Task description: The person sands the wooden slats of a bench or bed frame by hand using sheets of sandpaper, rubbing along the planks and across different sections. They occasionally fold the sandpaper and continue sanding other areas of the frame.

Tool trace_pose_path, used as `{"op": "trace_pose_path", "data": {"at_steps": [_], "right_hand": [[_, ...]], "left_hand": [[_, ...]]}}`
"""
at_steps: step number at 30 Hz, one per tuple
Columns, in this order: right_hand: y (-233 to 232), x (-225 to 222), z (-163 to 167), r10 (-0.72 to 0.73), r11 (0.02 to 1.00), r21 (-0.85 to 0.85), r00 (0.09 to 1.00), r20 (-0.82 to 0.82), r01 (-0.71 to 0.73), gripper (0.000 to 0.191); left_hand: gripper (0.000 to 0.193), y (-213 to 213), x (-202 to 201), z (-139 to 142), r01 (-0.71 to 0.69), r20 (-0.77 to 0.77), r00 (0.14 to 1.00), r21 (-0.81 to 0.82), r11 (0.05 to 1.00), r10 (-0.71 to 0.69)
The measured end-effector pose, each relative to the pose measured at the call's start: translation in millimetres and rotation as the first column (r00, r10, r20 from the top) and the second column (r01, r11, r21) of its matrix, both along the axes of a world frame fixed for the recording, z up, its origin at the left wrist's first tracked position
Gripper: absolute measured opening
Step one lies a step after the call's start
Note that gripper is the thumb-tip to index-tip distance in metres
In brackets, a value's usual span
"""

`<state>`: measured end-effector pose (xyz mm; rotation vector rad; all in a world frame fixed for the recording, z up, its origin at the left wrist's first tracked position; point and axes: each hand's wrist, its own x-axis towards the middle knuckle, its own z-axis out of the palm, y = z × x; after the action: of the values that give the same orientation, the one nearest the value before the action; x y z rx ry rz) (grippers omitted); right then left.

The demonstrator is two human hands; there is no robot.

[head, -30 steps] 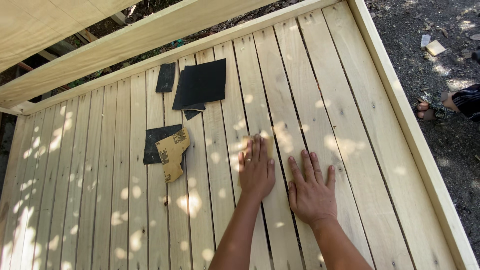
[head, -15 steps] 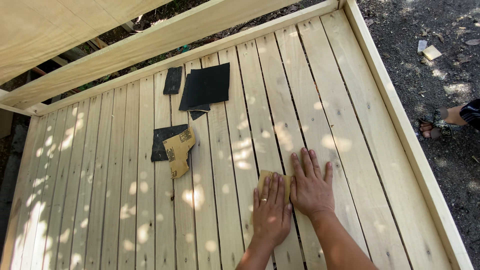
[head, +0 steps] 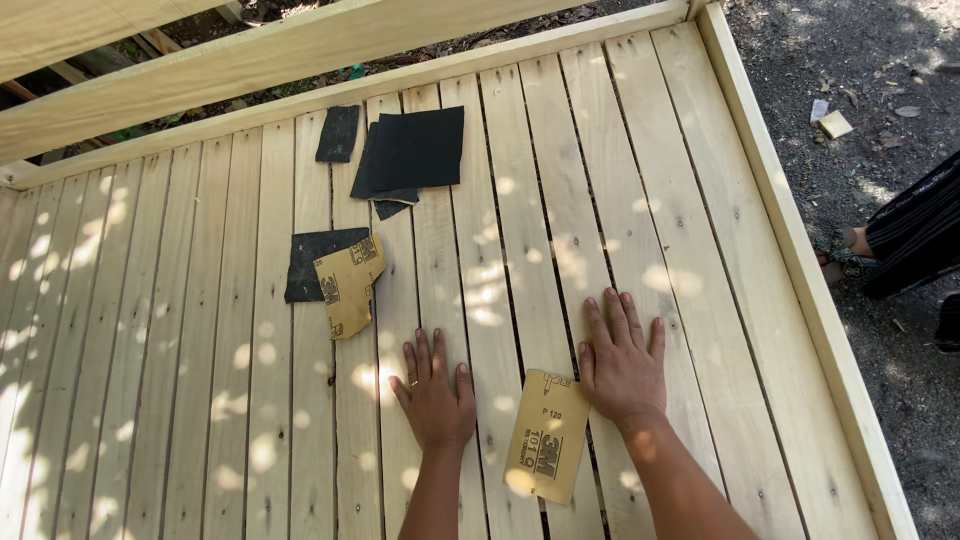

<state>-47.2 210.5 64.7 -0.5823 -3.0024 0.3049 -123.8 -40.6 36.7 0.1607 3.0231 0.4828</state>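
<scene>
Outdoor setting, dappled sunlight: a slatted deck of pale wooden planks (head: 200, 400) fills most of the view, boards running away from the camera, with narrow gaps between them. A raised wooden rim (head: 790, 260) borders it on the right, and a heavier beam (head: 250, 60) crosses above the far edge. Beyond the rim lies bare dirt ground (head: 870, 90) with small litter; at the right edge, a second person's dark striped garment (head: 915, 235) and sandalled foot (head: 845, 250). On the far planks: a stack of black sandpaper sheets (head: 415, 150), a smaller black strip (head: 338, 133) just left of it. Nearer, left of centre, a black piece (head: 310, 265) partly overlapped by a curled tan-backed piece (head: 350, 285). Closest to the camera, a tan-backed sandpaper sheet (head: 547, 435) lies flat, back side up, between the two hands. Left hand (head: 435, 395) rests palm down on the planks, fingers spread, gripping nothing, just clear of the sheet's left edge. Right hand (head: 622, 365) also lies flat and open, heel touching or nearly touching the sheet's upper right corner; cannot tell which.
</scene>
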Motion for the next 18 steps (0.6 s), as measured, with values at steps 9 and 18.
{"op": "trace_pose_path", "data": {"at_steps": [9, 18], "right_hand": [[-53.5, 17.3, 43.7, 0.164, 0.965, -0.209, 0.986, 0.01, -0.159, 0.106], [-51.3, 44.8, 66.8, 0.017, 0.883, -0.455, 0.96, 0.279, 0.116, 0.029]], "left_hand": [[0.066, 3.0, -1.0, 22.0, -0.029, 0.051, 0.998, -0.035, 0.999, 0.031], [0.066, -1.6, -0.1, 25.9, -0.035, 0.081, 0.996, -0.016, 0.999, 0.036]]}}
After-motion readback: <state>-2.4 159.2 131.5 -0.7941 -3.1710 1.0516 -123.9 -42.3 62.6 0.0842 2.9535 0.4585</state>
